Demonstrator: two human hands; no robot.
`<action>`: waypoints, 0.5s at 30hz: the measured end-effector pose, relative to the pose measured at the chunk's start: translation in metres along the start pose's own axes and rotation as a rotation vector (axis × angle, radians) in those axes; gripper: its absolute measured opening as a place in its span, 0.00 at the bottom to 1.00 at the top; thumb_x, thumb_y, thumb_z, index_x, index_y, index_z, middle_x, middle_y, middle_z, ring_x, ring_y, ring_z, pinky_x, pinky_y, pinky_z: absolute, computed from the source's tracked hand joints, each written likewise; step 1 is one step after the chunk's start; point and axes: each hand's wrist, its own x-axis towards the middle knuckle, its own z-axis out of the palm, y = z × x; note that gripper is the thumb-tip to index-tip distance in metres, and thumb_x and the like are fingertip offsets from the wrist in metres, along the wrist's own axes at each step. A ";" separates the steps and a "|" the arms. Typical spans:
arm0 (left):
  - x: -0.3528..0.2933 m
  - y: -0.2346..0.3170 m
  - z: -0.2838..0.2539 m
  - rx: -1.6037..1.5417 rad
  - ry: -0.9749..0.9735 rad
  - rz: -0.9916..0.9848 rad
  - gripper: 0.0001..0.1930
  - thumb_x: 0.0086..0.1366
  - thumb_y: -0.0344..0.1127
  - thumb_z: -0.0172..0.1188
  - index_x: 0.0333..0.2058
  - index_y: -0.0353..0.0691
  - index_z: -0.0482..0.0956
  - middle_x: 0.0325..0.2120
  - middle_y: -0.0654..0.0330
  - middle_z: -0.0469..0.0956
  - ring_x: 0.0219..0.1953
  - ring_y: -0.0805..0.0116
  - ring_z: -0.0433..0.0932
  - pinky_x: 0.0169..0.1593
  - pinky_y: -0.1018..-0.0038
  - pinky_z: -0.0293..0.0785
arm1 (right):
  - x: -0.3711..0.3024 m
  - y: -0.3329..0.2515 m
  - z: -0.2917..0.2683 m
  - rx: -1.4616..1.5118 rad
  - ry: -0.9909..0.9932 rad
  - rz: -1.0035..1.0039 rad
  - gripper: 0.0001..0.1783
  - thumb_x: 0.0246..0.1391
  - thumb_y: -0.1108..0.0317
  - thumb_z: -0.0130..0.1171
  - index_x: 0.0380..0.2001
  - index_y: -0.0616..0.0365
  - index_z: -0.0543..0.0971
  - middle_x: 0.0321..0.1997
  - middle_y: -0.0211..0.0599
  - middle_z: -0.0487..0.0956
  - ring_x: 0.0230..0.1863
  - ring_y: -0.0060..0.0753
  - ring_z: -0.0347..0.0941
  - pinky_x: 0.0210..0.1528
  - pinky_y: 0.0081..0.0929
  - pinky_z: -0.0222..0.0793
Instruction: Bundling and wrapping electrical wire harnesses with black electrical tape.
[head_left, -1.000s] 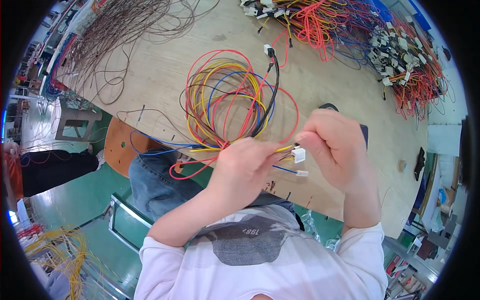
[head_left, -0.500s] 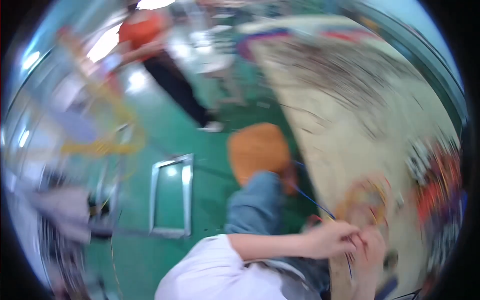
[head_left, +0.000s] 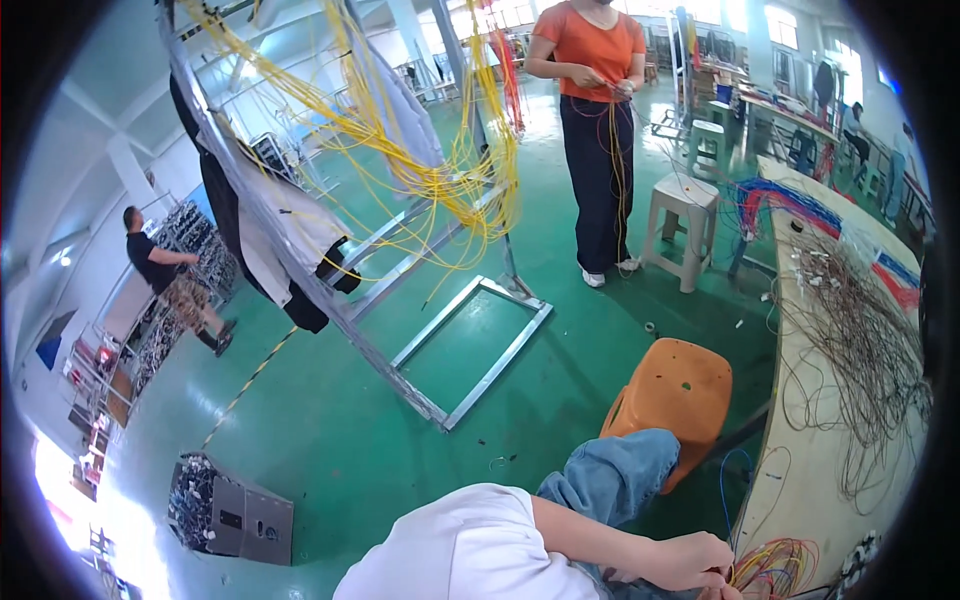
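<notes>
One loose coil of red, yellow and blue wires [head_left: 785,563] lies on the pale wooden table [head_left: 820,510], already looped — its ends unclear, so what remains cannot be judged. Left hand [head_left: 697,560] curls beside it, grip hidden; right hand [head_left: 722,594], mostly out of view — cannot tell.

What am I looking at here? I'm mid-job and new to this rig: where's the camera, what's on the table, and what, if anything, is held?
There's no machine: these are a person's bare hands, seen from a wide fisheye camera worn on their head, so straight edges bend near the rim. The left hand reaches in low; the right hand is mostly cut off by the lower edge. Both are beside multicoloured wires, but the grip is too hidden to tell what's held. Farther along the table lie tangled brown wires. An orange stool stands beside it.
</notes>
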 end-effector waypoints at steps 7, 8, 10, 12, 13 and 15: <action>-0.005 0.014 -0.007 0.016 -0.011 -0.057 0.07 0.52 0.30 0.57 0.21 0.33 0.71 0.22 0.49 0.73 0.29 0.49 0.72 0.32 0.64 0.67 | -0.001 -0.015 0.001 0.017 0.045 -0.072 0.10 0.54 0.66 0.55 0.32 0.64 0.73 0.22 0.34 0.72 0.20 0.20 0.64 0.22 0.19 0.63; -0.005 0.015 -0.008 0.006 -0.007 -0.066 0.07 0.52 0.30 0.57 0.21 0.32 0.71 0.21 0.49 0.73 0.29 0.48 0.72 0.33 0.63 0.67 | -0.002 -0.015 0.002 0.015 0.050 -0.072 0.10 0.54 0.66 0.55 0.32 0.64 0.73 0.22 0.34 0.72 0.20 0.20 0.64 0.22 0.19 0.63; -0.006 0.004 -0.003 0.049 0.007 -0.008 0.08 0.54 0.31 0.56 0.21 0.34 0.70 0.20 0.52 0.72 0.26 0.53 0.72 0.29 0.67 0.66 | 0.001 -0.025 0.004 -0.135 0.132 -0.200 0.10 0.54 0.68 0.55 0.35 0.64 0.72 0.28 0.36 0.73 0.24 0.22 0.65 0.27 0.20 0.65; -0.004 0.003 -0.003 0.091 0.014 0.052 0.09 0.56 0.33 0.55 0.21 0.35 0.70 0.18 0.54 0.72 0.22 0.58 0.72 0.26 0.70 0.65 | 0.002 -0.027 0.004 -0.102 0.124 -0.213 0.10 0.54 0.69 0.55 0.36 0.64 0.71 0.29 0.37 0.72 0.25 0.22 0.65 0.29 0.20 0.66; -0.003 0.009 -0.007 0.128 -0.022 0.026 0.10 0.56 0.36 0.55 0.23 0.35 0.73 0.19 0.53 0.74 0.23 0.58 0.73 0.26 0.69 0.67 | 0.002 -0.027 0.004 -0.069 0.111 -0.226 0.10 0.53 0.70 0.55 0.36 0.64 0.70 0.31 0.37 0.72 0.26 0.23 0.65 0.31 0.19 0.67; -0.003 0.016 -0.009 0.171 -0.064 0.005 0.12 0.57 0.40 0.56 0.25 0.35 0.77 0.21 0.51 0.76 0.24 0.57 0.75 0.27 0.68 0.70 | -0.005 -0.017 0.009 0.001 0.118 -0.173 0.10 0.53 0.71 0.55 0.37 0.64 0.70 0.31 0.38 0.72 0.26 0.23 0.66 0.32 0.19 0.67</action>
